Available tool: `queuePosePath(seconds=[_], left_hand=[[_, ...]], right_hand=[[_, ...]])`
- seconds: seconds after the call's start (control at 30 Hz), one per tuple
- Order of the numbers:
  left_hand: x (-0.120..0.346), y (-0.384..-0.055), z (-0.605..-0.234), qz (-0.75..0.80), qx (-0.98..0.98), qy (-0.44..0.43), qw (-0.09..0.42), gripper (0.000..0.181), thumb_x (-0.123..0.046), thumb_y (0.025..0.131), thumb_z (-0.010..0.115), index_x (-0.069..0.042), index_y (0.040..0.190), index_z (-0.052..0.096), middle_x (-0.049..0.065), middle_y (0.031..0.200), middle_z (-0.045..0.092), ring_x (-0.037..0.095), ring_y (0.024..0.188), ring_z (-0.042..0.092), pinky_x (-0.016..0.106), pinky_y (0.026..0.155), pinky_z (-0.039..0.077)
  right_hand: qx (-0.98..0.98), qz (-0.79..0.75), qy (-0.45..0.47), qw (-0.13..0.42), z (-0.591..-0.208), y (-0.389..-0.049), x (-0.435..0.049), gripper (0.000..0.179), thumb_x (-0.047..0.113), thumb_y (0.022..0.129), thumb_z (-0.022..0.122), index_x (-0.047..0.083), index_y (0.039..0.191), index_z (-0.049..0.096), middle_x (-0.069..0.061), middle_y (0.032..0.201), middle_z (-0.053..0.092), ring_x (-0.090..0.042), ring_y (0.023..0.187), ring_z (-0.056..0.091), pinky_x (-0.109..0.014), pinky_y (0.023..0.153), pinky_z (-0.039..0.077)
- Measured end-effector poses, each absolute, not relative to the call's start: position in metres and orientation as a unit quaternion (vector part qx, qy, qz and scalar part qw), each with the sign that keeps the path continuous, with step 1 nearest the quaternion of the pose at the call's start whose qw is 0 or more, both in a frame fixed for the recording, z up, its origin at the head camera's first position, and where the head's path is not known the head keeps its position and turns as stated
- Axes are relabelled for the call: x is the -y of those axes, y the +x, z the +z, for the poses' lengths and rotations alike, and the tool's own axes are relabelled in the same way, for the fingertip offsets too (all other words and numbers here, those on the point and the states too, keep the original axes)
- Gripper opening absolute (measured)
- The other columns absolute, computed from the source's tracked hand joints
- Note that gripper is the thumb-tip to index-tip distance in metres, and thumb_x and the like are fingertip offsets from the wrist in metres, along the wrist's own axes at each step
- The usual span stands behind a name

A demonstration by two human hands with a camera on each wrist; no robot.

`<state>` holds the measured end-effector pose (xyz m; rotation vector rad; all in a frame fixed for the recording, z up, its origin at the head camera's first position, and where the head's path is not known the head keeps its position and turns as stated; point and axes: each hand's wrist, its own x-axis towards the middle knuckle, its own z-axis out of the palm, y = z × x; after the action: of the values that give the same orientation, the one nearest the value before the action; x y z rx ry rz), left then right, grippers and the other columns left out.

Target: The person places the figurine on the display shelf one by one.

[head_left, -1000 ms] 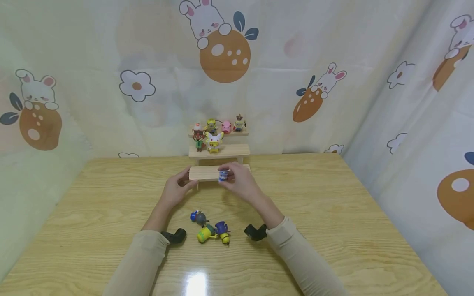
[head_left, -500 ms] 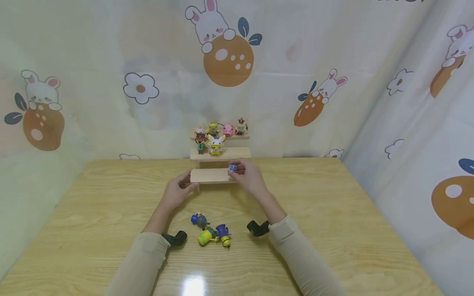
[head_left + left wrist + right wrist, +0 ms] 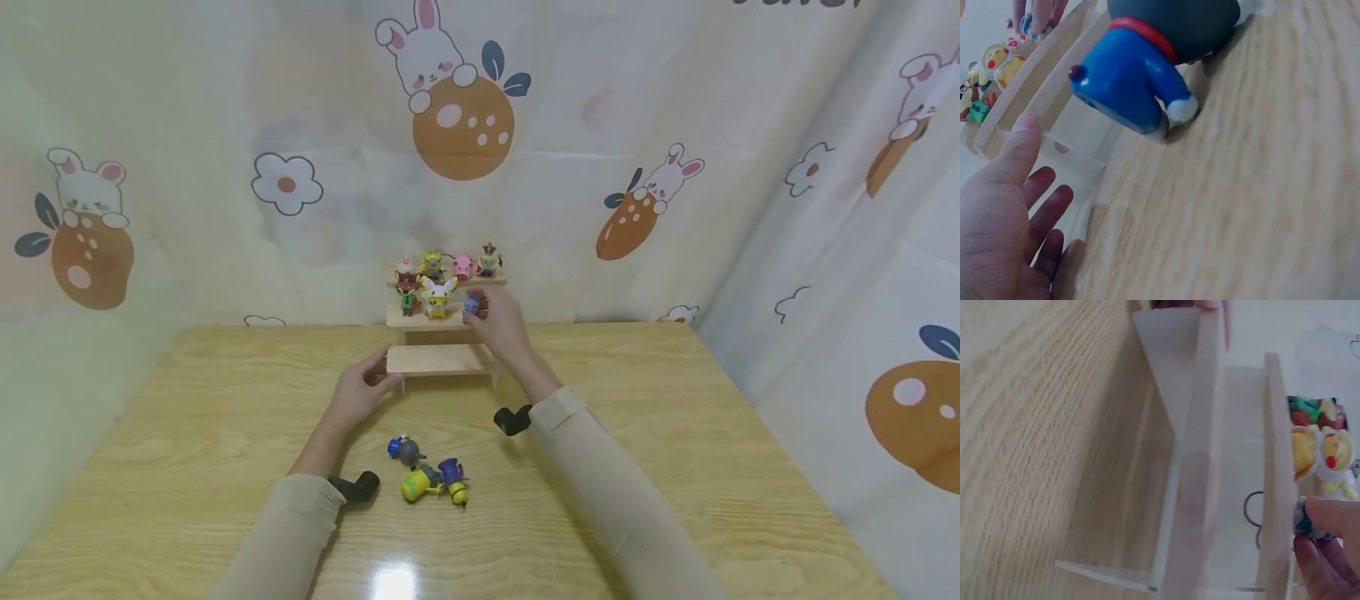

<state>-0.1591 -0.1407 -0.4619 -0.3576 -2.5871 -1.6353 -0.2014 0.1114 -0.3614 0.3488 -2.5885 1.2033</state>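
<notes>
My right hand (image 3: 498,323) pinches a small blue-and-white toy figure (image 3: 471,307) at the middle tier of a three-step wooden display shelf (image 3: 435,358). In the right wrist view the figure (image 3: 1301,520) is right at that tier's board, beside a yellow figure in a white hood (image 3: 1324,452). Fingers cover much of it. My left hand (image 3: 358,392) holds the left end of the lowest tier, its thumb (image 3: 1022,134) on the front edge and the other fingers lower, by the clear support leg. A fox figure (image 3: 407,298) stands left of the hooded one.
Several figures, including a pink pig (image 3: 462,267), stand on the top tier. On the table before the shelf lie a blue-and-grey figure (image 3: 405,450), a yellow-green one (image 3: 420,482) and a purple-and-yellow one (image 3: 452,479). A patterned curtain (image 3: 322,242) hangs behind.
My right hand has carried the blue-and-white figure from over the lowest tier, first rightward, then up and back to the middle tier. The left hand keeps its place at the shelf's end.
</notes>
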Motion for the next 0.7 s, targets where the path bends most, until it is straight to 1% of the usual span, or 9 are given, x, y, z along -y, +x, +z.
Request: queuePosePath(seconds=[0.1, 0.3, 0.47, 0.7], left_hand=[[0.14, -0.159, -0.463, -0.535, 0.836, -0.119, 0.033, 0.073, -0.041, 0.084, 0.069, -0.012, 0.145, 0.04, 0.015, 0.118, 0.065, 0.029, 0.106, 0.063, 0.045, 0.094, 0.05], [0.139, -0.159, -0.463, -0.538, 0.834, -0.119, 0.034, 0.075, -0.042, 0.084, 0.069, -0.01, 0.145, 0.04, 0.014, 0.117, 0.066, 0.028, 0.105, 0.063, 0.045, 0.093, 0.05], [0.14, -0.16, -0.463, -0.538, 0.834, -0.119, 0.035, 0.076, -0.043, 0.084, 0.069, -0.01, 0.145, 0.039, 0.014, 0.118, 0.066, 0.028, 0.105, 0.062, 0.045, 0.093, 0.049], [0.141, -0.161, -0.464, -0.537, 0.835, -0.117, 0.034, 0.075, -0.043, 0.084, 0.069, -0.011, 0.145, 0.039, 0.013, 0.118, 0.066, 0.028, 0.105, 0.063, 0.045, 0.093, 0.05]], right_hand=[[0.897, 0.406, 0.111, 0.135, -0.364, -0.208, -0.11, 0.035, 0.007, 0.084, 0.071, 0.004, 0.118, 0.061, -0.009, 0.109, 0.062, -0.019, 0.092, 0.064, -0.025, 0.077, 0.056], [0.891, 0.41, 0.122, 0.151, -0.366, -0.214, -0.107, 0.034, 0.006, 0.084, 0.07, 0.002, 0.116, 0.061, -0.011, 0.108, 0.063, -0.021, 0.092, 0.065, -0.025, 0.077, 0.056], [0.89, 0.41, 0.121, 0.157, -0.366, -0.216, -0.105, 0.036, 0.005, 0.083, 0.07, 0.003, 0.118, 0.06, -0.011, 0.108, 0.063, -0.02, 0.092, 0.065, -0.024, 0.076, 0.056], [0.89, 0.415, 0.118, 0.144, -0.365, -0.217, -0.103, 0.045, 0.001, 0.083, 0.07, 0.007, 0.125, 0.056, -0.008, 0.104, 0.062, -0.019, 0.091, 0.064, -0.024, 0.077, 0.056]])
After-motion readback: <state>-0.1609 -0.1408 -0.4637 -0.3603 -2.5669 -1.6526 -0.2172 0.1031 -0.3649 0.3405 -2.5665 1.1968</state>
